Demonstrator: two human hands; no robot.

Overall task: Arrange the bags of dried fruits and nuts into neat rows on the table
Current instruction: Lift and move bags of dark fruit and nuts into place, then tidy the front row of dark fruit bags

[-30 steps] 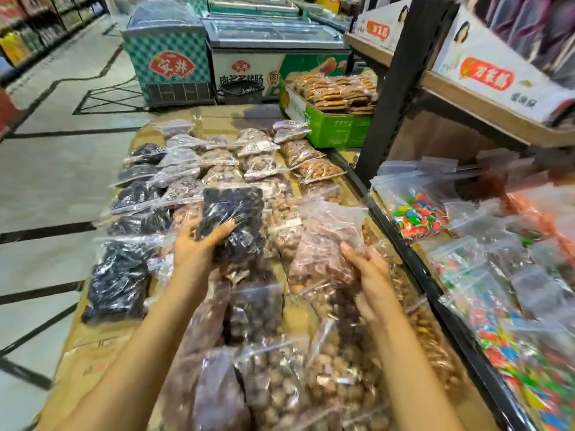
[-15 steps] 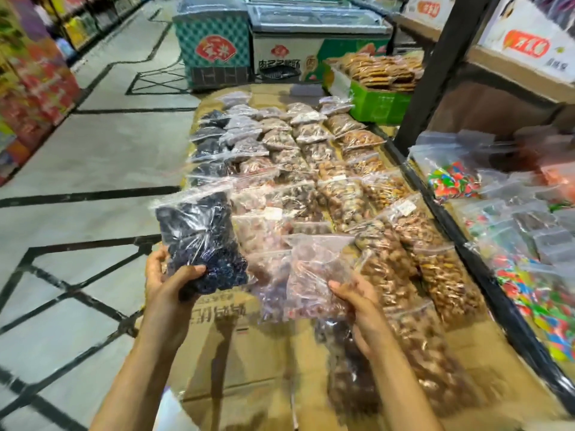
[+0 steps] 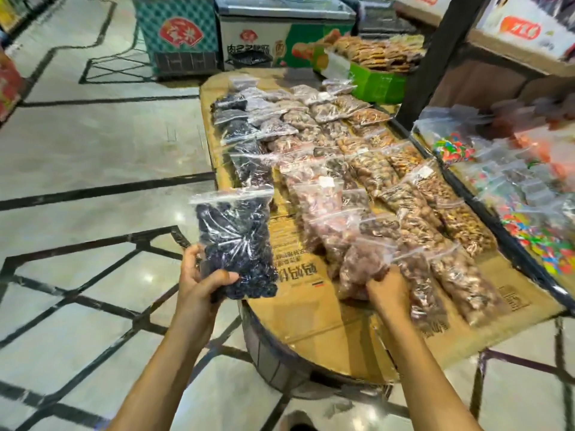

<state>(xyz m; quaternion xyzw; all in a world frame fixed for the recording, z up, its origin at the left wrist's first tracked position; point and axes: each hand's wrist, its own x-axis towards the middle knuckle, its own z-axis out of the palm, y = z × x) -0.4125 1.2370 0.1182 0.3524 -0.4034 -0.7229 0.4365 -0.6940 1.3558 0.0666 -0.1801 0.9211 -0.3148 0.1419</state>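
Observation:
My left hand [image 3: 202, 281] holds a clear zip bag of dark dried fruit [image 3: 238, 244] upright, off the left edge of the cardboard-covered table [image 3: 314, 318]. My right hand [image 3: 387, 289] grips a bag of reddish-brown dried fruit [image 3: 361, 269] that rests low at the near end of the middle row. Several rows of clear bags run away from me: dark fruit [image 3: 245, 160] on the left, reddish fruit [image 3: 314, 194] in the middle, nuts [image 3: 413, 213] on the right.
A black shelf rack [image 3: 435, 51] with bags of coloured sweets [image 3: 541, 234] borders the table on the right. A green crate of baked goods [image 3: 376, 82] and chest freezers [image 3: 280, 32] stand beyond the far end. Tiled floor [image 3: 93, 150] lies to the left.
The view has pulled back toward the table's near end. My left hand carried the dark bag out to the left. My right hand lowered the reddish bag onto the near end of the row.

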